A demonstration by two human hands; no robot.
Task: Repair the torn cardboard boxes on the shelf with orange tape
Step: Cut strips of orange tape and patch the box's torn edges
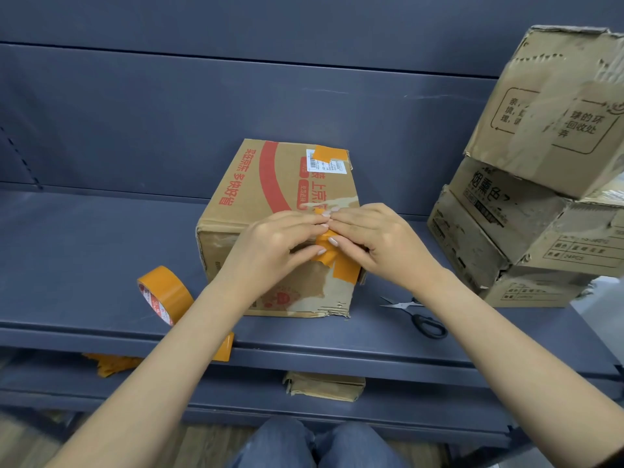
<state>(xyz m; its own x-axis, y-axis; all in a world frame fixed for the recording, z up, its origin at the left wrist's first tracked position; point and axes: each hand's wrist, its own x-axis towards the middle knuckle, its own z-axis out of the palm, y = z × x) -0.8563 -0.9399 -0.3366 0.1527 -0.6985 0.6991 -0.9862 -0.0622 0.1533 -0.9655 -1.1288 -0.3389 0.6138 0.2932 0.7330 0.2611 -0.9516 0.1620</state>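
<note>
Even, soft overhead light here, faint shadows under the cardboard box [280, 211] on the shelf [101, 251], sharp around that box, while the stacked boxes [540, 163] to its right bow and smear with wide-angle distortion.

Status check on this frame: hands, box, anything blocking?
Both hands, left and right, pressing an orange tape strip over the torn front edge of the printed box. Tape roll left, scissors right, both idle. Nothing blocking.

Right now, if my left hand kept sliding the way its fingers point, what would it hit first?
Your right hand. The left hand points right along the box edge over the orange tape, and the fingertips already look to be touching.
</note>
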